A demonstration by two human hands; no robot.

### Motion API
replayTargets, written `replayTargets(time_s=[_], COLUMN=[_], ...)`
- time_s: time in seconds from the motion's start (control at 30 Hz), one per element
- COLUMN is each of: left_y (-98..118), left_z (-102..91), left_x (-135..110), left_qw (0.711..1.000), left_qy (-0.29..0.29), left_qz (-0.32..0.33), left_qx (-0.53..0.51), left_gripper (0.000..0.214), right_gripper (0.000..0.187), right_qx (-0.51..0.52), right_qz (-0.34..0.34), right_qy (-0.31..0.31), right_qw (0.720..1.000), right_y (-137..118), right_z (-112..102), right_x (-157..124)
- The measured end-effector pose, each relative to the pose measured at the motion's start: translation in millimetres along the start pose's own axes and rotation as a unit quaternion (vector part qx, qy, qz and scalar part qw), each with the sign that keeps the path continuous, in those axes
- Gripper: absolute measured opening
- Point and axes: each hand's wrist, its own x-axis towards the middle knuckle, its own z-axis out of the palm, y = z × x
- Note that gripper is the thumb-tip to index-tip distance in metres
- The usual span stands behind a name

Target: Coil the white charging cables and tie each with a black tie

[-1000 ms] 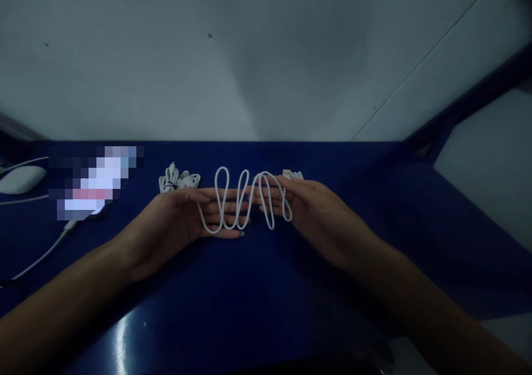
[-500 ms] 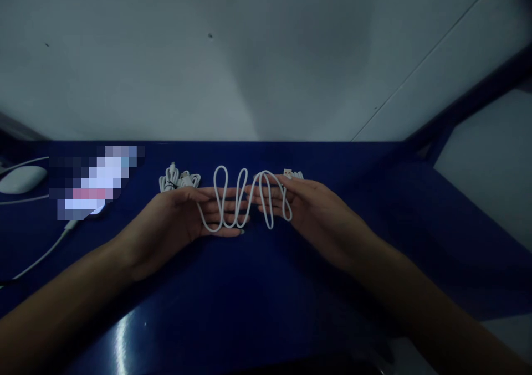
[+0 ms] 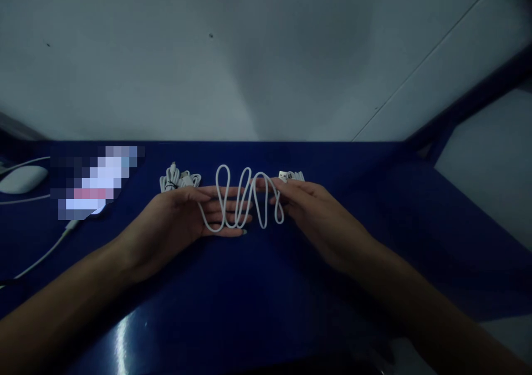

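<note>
A white USB cable (image 3: 223, 167) hangs in several loose zigzag loops between my hands. My left hand (image 3: 174, 214) has its palm turned up and its fingers stretched behind the loops, the thumb pressing the cable's left part. With thumb and fingers pinched, my right hand (image 3: 316, 209) grips the right end. A metal USB plug (image 3: 282, 175) sticks up above those right fingers. Just beyond my left thumb lie tied bundles of white cable (image 3: 171, 178), partly hidden by the hand. Another bundled white cable (image 3: 296, 175) shows behind my right hand.
On the blue table (image 3: 249, 297), a lit, pixelated device (image 3: 100, 181) lies at the left with a white cord (image 3: 45, 256) plugged in. A white rounded object (image 3: 24, 179) sits at the far left. A pale wall (image 3: 266, 59) rises behind the table.
My right hand has shifted slightly left and its fingers have drawn in around the cable's end. The plug and right-hand loops moved left with it. My left hand stays nearly still.
</note>
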Motion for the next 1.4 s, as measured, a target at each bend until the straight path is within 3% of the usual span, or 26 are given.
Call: replayTargets(time_s=[0.27,0.53,0.63,0.8,0.97,1.2,1.4], left_y=[-2,-6,-7,-10,-14,-13,-11], left_z=[2.0,7.8,12.3,15.8,13.0,18.5,22.0], left_x=[-1,-5,-7,-7,-8,-12,-15], left_qw=[1.0,0.995,0.992,0.986,0.983,0.983,0.979], left_qy=[-0.025,-0.085,-0.114,-0.152,-0.173,-0.135,-0.149], left_qz=[0.006,-0.009,-0.015,-0.018,-0.026,-0.058,-0.08], left_qx=[0.018,0.041,0.059,0.063,0.052,0.112,0.112], left_gripper=[0.04,0.042,0.044,0.053,0.059,0.025,0.023], right_gripper=[0.031,0.019,0.012,0.017,0.018,0.025,0.029], right_qx=[-0.022,-0.037,-0.054,-0.128,-0.211,-0.234,-0.322], right_qz=[0.01,-0.066,-0.074,-0.117,-0.162,-0.193,-0.316], right_qy=[-0.012,-0.087,-0.072,-0.027,-0.009,-0.014,0.012], right_qw=[1.0,0.993,0.993,0.984,0.964,0.953,0.892], right_y=[1,-1,-1,4,10,12,15], right_z=[2,9,12,16,16,16,15], right_x=[0,-3,-6,-9,-7,-9,-9])
